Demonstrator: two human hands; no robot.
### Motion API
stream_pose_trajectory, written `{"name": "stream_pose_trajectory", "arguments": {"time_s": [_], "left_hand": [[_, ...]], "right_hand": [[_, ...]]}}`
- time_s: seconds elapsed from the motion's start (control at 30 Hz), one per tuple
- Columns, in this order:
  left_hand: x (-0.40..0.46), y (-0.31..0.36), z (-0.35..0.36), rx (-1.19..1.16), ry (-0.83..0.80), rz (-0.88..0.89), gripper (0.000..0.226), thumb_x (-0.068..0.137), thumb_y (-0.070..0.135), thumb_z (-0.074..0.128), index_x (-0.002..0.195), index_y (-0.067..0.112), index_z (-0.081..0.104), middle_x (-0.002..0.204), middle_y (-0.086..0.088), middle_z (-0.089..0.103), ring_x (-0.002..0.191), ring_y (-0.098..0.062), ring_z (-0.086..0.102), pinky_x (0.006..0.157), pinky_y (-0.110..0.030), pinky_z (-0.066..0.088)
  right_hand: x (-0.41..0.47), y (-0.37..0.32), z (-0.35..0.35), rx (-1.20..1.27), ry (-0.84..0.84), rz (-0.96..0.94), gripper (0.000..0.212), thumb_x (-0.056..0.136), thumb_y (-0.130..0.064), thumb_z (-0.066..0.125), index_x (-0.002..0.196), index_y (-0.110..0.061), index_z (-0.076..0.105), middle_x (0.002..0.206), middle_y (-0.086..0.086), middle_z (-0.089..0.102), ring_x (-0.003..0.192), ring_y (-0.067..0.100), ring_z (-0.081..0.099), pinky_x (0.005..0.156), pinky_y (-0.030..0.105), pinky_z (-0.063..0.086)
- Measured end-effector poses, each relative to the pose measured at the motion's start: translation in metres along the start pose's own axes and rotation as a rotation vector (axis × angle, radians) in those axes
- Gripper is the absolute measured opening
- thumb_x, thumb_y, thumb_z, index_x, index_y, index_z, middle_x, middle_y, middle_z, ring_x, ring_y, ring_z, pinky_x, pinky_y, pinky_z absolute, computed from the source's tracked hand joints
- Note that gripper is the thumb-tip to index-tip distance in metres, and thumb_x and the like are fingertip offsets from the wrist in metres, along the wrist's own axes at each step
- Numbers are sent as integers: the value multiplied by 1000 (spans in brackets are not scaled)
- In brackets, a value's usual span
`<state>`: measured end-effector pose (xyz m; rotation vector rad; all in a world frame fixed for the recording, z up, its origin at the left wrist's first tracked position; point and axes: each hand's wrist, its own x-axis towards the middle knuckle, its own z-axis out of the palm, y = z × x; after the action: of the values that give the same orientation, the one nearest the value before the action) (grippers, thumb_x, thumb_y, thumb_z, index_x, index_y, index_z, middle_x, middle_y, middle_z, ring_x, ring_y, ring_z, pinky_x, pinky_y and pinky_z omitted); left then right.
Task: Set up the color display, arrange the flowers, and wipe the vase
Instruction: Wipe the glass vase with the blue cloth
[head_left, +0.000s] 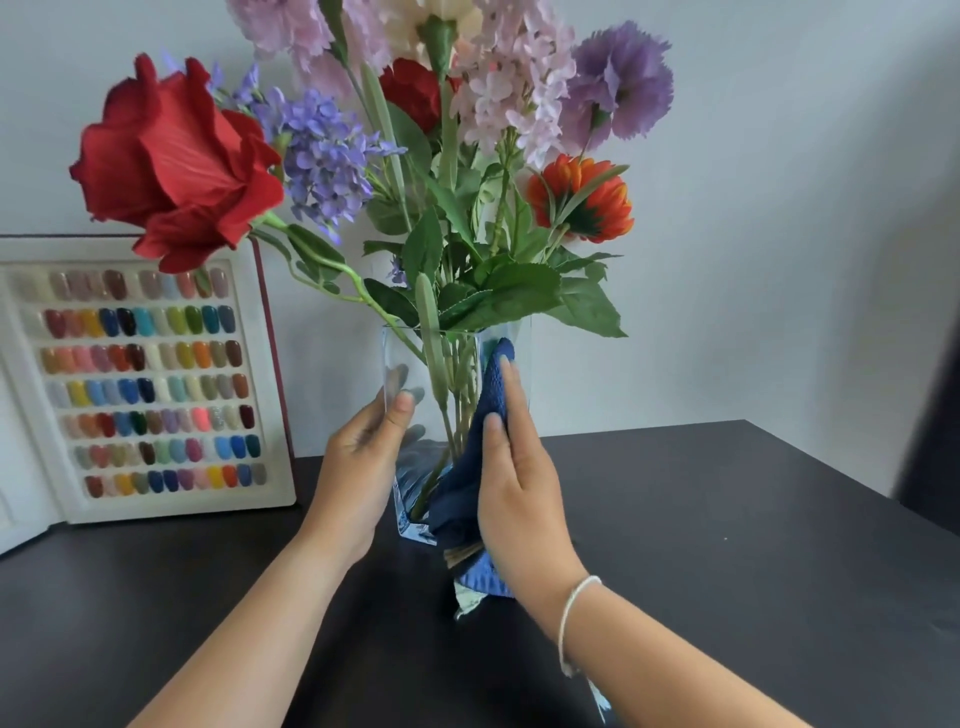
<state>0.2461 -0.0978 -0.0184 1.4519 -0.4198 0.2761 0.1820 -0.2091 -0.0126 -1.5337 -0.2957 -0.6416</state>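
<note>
A clear glass vase (415, 358) stands on the dark table (727, 519), full of artificial flowers (467, 171) in red, purple, pink and orange. My left hand (358, 467) grips the vase's left side, thumb on the front glass. Pressed flat against the right face of the vase is a dark blue cloth (475, 452), held there by my right hand (519, 483); its lower end trails onto the table. The colour display (150, 384), an open book of painted nail swatches, stands upright against the wall at the left.
A pale wall rises close behind the table. A large red rose (171, 161) leans out over the display's top edge. The table's right edge runs diagonally at the right, with a dark shape (930, 441) beyond it.
</note>
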Motion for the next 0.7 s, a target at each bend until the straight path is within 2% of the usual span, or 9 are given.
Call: {"name": "stream_pose_trajectory", "arguments": {"time_s": [0.1, 0.17, 0.3, 0.4, 0.43, 0.5, 0.57, 0.63, 0.7], "left_hand": [[0, -1, 0, 14, -3, 6, 60, 74, 52, 51, 131, 33, 48, 94, 38, 63, 90, 15, 60, 80, -13, 47], [0, 0, -1, 23, -10, 2, 59, 74, 53, 50, 130, 36, 47, 89, 46, 60, 88, 19, 58, 83, -11, 46], [3, -4, -3, 20, -31, -45, 56, 65, 62, 54, 120, 50, 51, 105, 34, 62, 109, -4, 60, 107, -40, 37], [2, -2, -2, 11, -19, -58, 52, 59, 66, 57, 110, 54, 56, 128, 19, 55, 122, -13, 52, 110, -45, 31], [1, -2, -1, -1, -11, -60, 48, 58, 66, 58, 105, 55, 58, 131, 17, 53, 123, -15, 51, 110, -46, 31], [1, -2, -1, -17, 4, -60, 42, 57, 65, 59, 99, 56, 60, 131, 17, 53, 122, -14, 51, 110, -45, 32], [0, -3, -1, -4, 1, -66, 46, 57, 67, 57, 101, 55, 59, 130, 18, 54, 122, -11, 51, 111, -44, 31], [0, -3, -1, -3, -1, -59, 52, 56, 68, 57, 106, 52, 57, 134, 15, 52, 125, -13, 48, 111, -44, 30], [2, -2, -3, -16, 4, -44, 51, 58, 67, 57, 107, 53, 57, 137, 12, 51, 127, -17, 47, 111, -45, 31]], "right_hand": [[15, 1, 0, 26, 50, 21, 45, 98, -16, 31, 132, -45, 25, 134, -36, 24, 121, -26, 20, 98, -6, 14], [26, 4, -1, 53, 90, 54, 44, 98, -17, 30, 137, -37, 28, 134, -33, 28, 125, -18, 23, 96, -5, 17], [48, 9, -8, 55, 128, 149, 42, 98, -22, 30, 138, -36, 32, 143, -20, 35, 132, 0, 30, 106, 15, 21], [67, 14, -18, 46, 136, 252, 40, 98, -25, 31, 136, -37, 35, 143, -11, 41, 130, 13, 40, 109, 28, 30], [71, 16, -21, 43, 131, 274, 40, 98, -25, 30, 136, -36, 35, 144, -8, 41, 129, 16, 42, 108, 29, 33], [77, 22, -25, 37, 119, 301, 40, 98, -24, 30, 137, -33, 34, 144, -7, 41, 126, 16, 44, 96, 20, 39], [75, 31, -29, 79, 113, 349, 40, 99, -22, 30, 138, -31, 34, 142, -4, 43, 118, 16, 48, 84, 15, 44], [70, 43, -30, 122, 109, 421, 41, 99, -20, 30, 138, -29, 34, 131, 3, 53, 107, 20, 56, 83, 24, 46], [62, 53, -28, 115, 99, 480, 41, 98, -17, 30, 136, -30, 37, 94, 2, 60, 69, 11, 62, 62, 22, 48]]}}
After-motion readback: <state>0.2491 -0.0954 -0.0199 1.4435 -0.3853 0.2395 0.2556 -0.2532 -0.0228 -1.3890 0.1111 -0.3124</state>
